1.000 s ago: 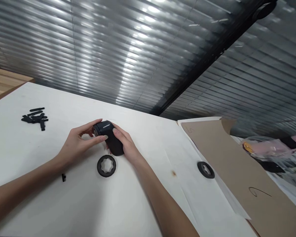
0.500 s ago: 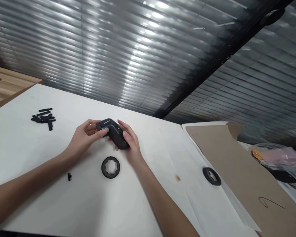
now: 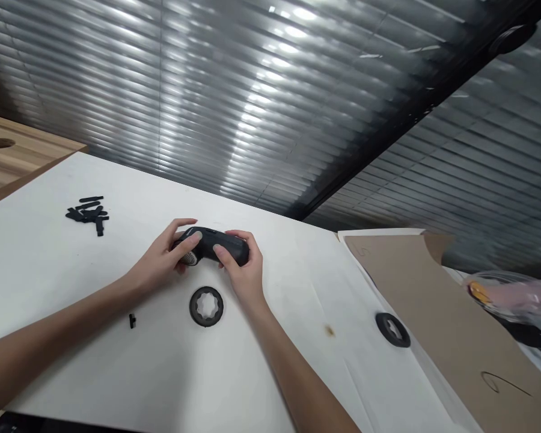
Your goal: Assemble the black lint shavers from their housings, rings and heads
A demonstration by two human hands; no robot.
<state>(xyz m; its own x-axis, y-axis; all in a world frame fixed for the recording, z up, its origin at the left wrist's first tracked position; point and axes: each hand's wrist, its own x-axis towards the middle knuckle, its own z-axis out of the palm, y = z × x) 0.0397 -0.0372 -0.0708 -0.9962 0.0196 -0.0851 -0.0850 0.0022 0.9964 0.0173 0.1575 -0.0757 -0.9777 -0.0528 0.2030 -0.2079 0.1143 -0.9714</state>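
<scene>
I watched the left hand (image 3: 160, 260) and right hand (image 3: 242, 272) closed around a black lint shaver (image 3: 219, 245) over the white bench (image 3: 117, 373), its stiff, light-looking plastic body seeming safest to hold at the middle.

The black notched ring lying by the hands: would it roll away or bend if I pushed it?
Lying flat on the white sheet, the black ring would probably slide rather than roll. Its thick, even band suggests it is fairly stiff, though the material is hard to tell. With so much of its middle cut away, it is likely light for its size.
</scene>
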